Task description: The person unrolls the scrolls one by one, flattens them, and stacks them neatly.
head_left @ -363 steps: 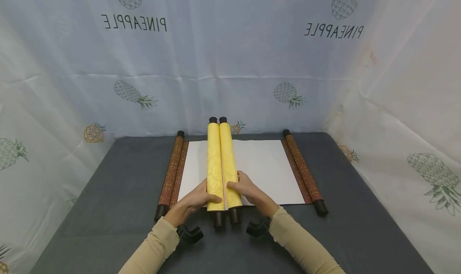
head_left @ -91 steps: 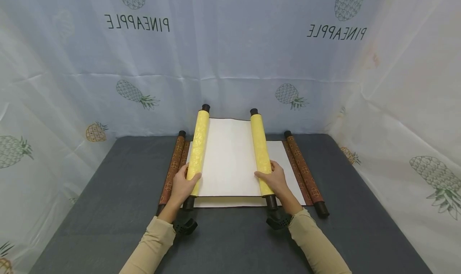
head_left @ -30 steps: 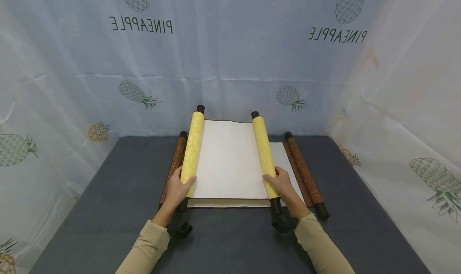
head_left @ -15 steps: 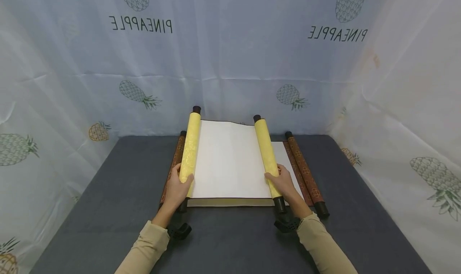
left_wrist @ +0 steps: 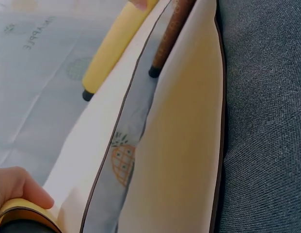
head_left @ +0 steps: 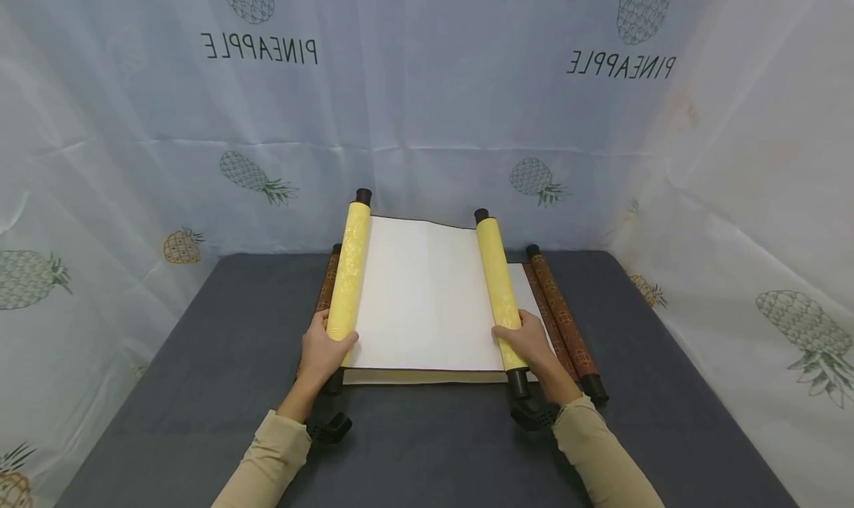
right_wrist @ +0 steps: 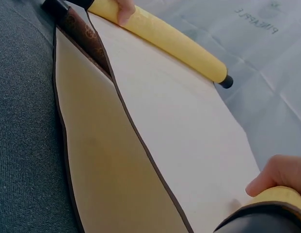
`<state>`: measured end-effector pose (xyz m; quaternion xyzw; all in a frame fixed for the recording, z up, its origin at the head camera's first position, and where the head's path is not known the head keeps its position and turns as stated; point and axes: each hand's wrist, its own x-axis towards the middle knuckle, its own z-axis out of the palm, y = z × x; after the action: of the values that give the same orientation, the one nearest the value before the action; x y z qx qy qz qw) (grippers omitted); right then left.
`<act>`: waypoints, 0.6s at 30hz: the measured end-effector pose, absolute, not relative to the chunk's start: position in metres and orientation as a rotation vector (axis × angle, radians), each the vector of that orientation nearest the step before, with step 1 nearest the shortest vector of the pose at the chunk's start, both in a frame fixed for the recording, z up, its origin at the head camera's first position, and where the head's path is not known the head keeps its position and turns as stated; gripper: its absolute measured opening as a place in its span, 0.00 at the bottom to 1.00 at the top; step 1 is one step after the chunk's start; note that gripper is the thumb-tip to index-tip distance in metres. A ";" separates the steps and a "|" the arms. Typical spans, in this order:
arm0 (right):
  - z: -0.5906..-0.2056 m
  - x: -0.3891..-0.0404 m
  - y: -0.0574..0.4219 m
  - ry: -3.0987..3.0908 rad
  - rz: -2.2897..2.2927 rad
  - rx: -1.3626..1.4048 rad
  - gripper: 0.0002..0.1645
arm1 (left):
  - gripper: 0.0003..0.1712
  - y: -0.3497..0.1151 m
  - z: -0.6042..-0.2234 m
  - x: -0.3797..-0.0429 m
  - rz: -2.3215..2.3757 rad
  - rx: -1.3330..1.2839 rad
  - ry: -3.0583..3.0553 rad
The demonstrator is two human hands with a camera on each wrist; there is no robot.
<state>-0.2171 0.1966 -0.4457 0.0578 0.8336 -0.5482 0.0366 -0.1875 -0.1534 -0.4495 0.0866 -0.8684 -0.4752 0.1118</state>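
Note:
A yellow-backed scroll, partly unrolled, is stretched between my hands with its white sheet (head_left: 427, 300) facing up. My left hand (head_left: 322, 351) grips its left roll (head_left: 350, 271) near the black knob, thumb on top. The right roll (head_left: 499, 293) is gripped the same way by my right hand (head_left: 530, 341). Below lies a second scroll, spread open, with brown patterned rolls on the left (head_left: 327, 285) and right (head_left: 563, 311). Its pale sheet (left_wrist: 184, 136) is mostly covered in the head view. A gap between the two sheets shows in the left wrist view.
A dark grey cloth (head_left: 427, 449) covers the table under the scrolls. White curtains with pineapple prints (head_left: 427, 107) hang behind it and at both sides. A black wrist device (head_left: 330, 428) sits below my left hand, and another (head_left: 534, 417) below my right.
The yellow rolls lay side by side twelve seconds ago; they have since been drawn apart, unrolling white sheet between them. In the last second both hands moved slightly further outward, still gripping.

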 end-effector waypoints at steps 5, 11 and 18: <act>-0.446 -0.219 0.198 2.576 -1.690 0.203 0.26 | 0.37 -0.153 -0.450 -0.186 -1.433 0.265 -2.545; -0.447 -0.219 0.200 2.556 -1.711 0.201 0.27 | 0.36 -0.152 -0.451 -0.187 -1.408 0.277 -2.518; -0.446 -0.219 0.203 2.577 -1.698 0.206 0.33 | 0.38 -0.154 -0.452 -0.187 -1.369 0.262 -2.457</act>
<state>-0.2191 0.2033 -0.4457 0.0667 0.8329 -0.5488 0.0244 -0.1866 -0.1542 -0.4516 0.0917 -0.8588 -0.4787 0.1577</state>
